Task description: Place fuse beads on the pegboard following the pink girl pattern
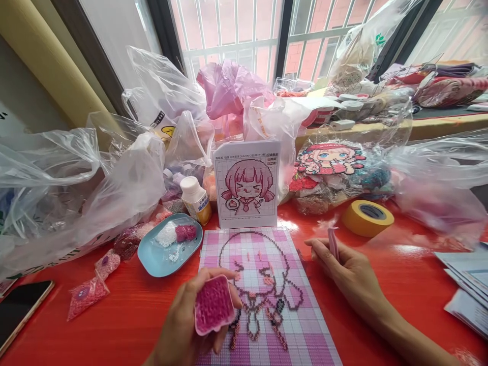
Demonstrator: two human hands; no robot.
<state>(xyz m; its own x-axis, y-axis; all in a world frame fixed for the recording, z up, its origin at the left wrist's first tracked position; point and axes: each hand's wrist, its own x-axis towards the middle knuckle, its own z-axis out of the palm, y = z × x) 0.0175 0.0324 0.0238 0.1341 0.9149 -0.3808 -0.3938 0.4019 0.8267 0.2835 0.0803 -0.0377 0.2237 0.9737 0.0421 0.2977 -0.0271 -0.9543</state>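
Note:
My left hand (183,310) is closed around a small pink tray (215,305) full of magenta beads, tilted toward me. It hovers over the left side of a pegboard (305,325). On the board, dark and pink fuse beads outline a cartoon figure with pigtails, mostly unfilled inside. My right hand (339,264), just right of the board, grips slim pink tweezers (333,243), their upper end sticking up past the fingers; the tips are hidden. Behind the board stands a printed bead pattern (247,188) of a pink-haired figure.
A blue dish (152,259) with white and magenta beads lies left, near bead bags (88,297), a white-capped bottle (195,200) and a phone (25,315). Yellow tape (368,218) and papers (467,290) lie right. Plastic bags (122,188) crowd the back; a finished bead figure (331,158) rests there.

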